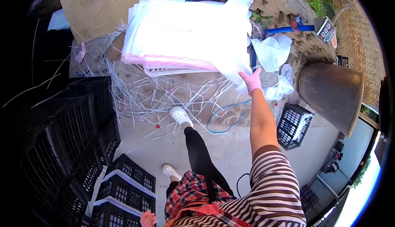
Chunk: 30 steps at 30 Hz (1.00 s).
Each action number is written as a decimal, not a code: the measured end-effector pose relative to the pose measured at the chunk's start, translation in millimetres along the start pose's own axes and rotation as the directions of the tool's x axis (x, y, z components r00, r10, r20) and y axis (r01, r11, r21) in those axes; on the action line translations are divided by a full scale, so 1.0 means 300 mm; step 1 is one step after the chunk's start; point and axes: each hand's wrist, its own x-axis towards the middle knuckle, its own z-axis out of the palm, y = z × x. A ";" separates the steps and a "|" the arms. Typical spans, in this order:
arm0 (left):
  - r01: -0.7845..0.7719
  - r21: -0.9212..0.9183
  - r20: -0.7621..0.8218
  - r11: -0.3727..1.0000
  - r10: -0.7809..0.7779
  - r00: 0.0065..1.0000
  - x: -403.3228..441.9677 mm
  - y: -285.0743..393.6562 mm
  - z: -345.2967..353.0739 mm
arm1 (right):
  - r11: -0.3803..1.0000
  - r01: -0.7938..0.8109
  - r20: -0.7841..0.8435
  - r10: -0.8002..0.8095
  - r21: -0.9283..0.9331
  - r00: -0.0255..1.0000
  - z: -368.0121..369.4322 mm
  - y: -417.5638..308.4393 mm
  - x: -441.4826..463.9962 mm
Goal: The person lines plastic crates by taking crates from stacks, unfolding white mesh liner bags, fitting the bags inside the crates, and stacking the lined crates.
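Observation:
My right hand (252, 81), in a pink glove, reaches forward and grips the near right corner of a white sheet (232, 62). That corner is drawn down off a tall stack of white sheets (177, 33). Pink layers (173, 61) show along the stack's near edge, above a white perforated crate or tray (164, 71). At the bottom edge of the view, my left hand (148, 218), also pink-gloved, hangs low by my side, away from the stack. Its fingers look loosely bent and apart, with nothing seen in them; part of it is cut off.
White strips (164, 93) litter the ground around my front foot, with a blue strap (217, 132). Black crates (74, 128) stand at the left, more (127, 190) at lower left. On the right are a black crate (293, 126), a large brown pot (329, 95) and a scale display (325, 30).

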 end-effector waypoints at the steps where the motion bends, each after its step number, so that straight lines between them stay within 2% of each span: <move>1: 0.051 0.236 -0.133 0.970 -0.019 0.991 -0.029 0.066 0.057 | 0.851 -0.181 0.384 -0.026 0.494 0.923 0.105 0.028 0.034; 2: 0.009 0.184 -0.128 0.983 0.014 0.992 -0.101 0.186 0.180 | 0.462 -0.497 0.641 -0.232 0.735 0.732 0.166 0.053 0.035; 3: -0.069 0.159 -0.103 0.985 0.086 0.991 -0.112 0.255 0.261 | 0.498 -0.363 0.528 -0.244 0.788 0.813 0.142 0.002 -0.045; 4: -0.155 0.219 -0.090 0.963 0.178 0.980 -0.143 0.366 0.370 | 0.524 -0.210 0.395 -0.270 0.825 0.878 0.087 -0.109 -0.158; 5: -0.259 0.274 -0.056 0.926 0.284 0.957 -0.128 0.440 0.443 | 0.634 -0.037 0.354 -0.381 0.772 0.854 0.124 -0.137 -0.263; 6: -0.382 0.213 0.001 0.899 0.391 0.920 -0.151 0.542 0.544 | 0.643 0.181 0.274 -0.541 0.744 0.795 -0.052 -0.210 -0.418; 7: -0.464 0.130 0.071 0.876 0.459 0.886 -0.156 0.625 0.631 | 0.610 0.309 0.312 -0.699 0.730 0.643 -0.197 -0.253 -0.543; 8: -0.568 0.143 0.111 0.811 0.557 0.823 -0.205 0.724 0.728 | 0.518 0.504 0.316 -0.844 0.692 0.434 -0.259 -0.271 -0.676; 9: -0.611 0.001 0.158 0.791 0.604 0.782 -0.281 0.811 0.817 | 0.286 0.665 0.168 -0.957 0.689 0.238 -0.343 -0.288 -0.813; 10: -0.622 -0.133 0.180 0.772 0.636 0.751 -0.342 0.853 0.907 | 0.147 0.731 0.165 -0.985 0.667 0.047 -0.440 -0.294 -0.947; 11: -0.620 -0.265 0.195 0.739 0.671 0.716 -0.396 0.876 0.953 | -0.002 0.703 0.097 -0.990 0.711 -0.101 -0.523 -0.273 -1.054; 12: -0.539 -0.215 0.212 0.814 0.578 0.788 -0.392 0.868 0.939 | -0.151 0.649 0.022 -0.968 0.745 -0.250 -0.596 -0.260 -1.138; 13: -0.444 -0.169 0.224 0.880 0.473 0.852 -0.379 0.844 0.916 | -0.190 0.639 0.002 -0.958 0.746 -0.288 -0.661 -0.246 -1.180; 14: -0.455 -0.202 0.191 0.867 0.491 0.850 -0.407 0.833 0.879 | 0.268 0.104 0.285 -0.931 0.958 -0.229 -0.721 -0.229 -1.209; 15: -0.544 -0.173 0.066 0.821 0.561 0.826 -0.437 0.813 0.824 | 0.469 -0.342 0.406 -0.882 0.814 -0.241 -0.738 -0.216 -1.270; 16: -0.617 -0.130 -0.058 0.776 0.615 0.786 -0.465 0.787 0.770 | 0.517 -0.715 0.520 -0.817 0.471 -0.248 -0.754 -0.203 -1.330; 18: -0.632 -0.214 -0.112 0.745 0.624 0.773 -0.505 0.718 0.626 | 0.711 -0.609 0.529 -0.688 0.352 -0.497 -0.832 -0.234 -1.370; 20: -0.686 -0.130 -0.303 0.716 0.630 0.715 -0.525 0.652 0.489 | 0.773 -0.425 0.463 -0.627 0.471 -0.626 -0.898 -0.271 -1.448; 21: -0.697 -0.174 -0.349 0.696 0.618 0.704 -0.548 0.615 0.417 | 0.747 -0.309 0.461 -0.625 0.589 -0.630 -0.980 -0.307 -1.485; 22: -0.717 -0.376 -0.329 0.588 0.638 0.696 -0.588 0.572 0.349 | 0.696 -0.281 0.447 -0.666 0.661 -0.598 -1.032 -0.330 -1.515; 23: -0.702 -0.558 -0.317 0.443 0.668 0.673 -0.627 0.519 0.279 | 0.688 -0.244 0.525 -0.695 0.683 -0.491 -1.033 -0.339 -1.562; 24: -0.708 -0.588 -0.368 0.391 0.651 0.664 -0.663 0.455 0.213 | 0.679 -0.204 0.584 -0.720 0.706 -0.376 -1.023 -0.349 -1.616; 25: -0.707 -0.622 -0.368 0.337 0.671 0.643 -0.697 0.368 0.147 | 0.678 -0.143 0.576 -0.702 0.721 -0.419 -1.028 -0.353 -1.686; 26: -0.702 -0.652 -0.370 0.287 0.688 0.625 -0.715 0.274 0.092 | 0.753 -0.205 0.626 -0.641 0.626 -0.445 -1.031 -0.353 -1.761; 27: -0.752 -0.597 -0.437 0.281 0.672 0.598 -0.712 0.175 0.039 | 0.818 -0.255 0.674 -0.570 0.515 -0.470 -1.033 -0.350 -1.848; 28: -0.747 -0.619 -0.487 0.241 0.629 0.606 -0.737 0.059 -0.019 | 0.833 -0.183 0.678 -0.536 0.522 -0.503 -1.033 -0.334 -1.948; 30: -0.779 -0.471 -0.459 0.414 0.639 0.618 -0.804 -0.158 -0.121 | 0.826 -0.335 0.717 -0.561 0.452 -0.414 -1.035 -0.318 -2.144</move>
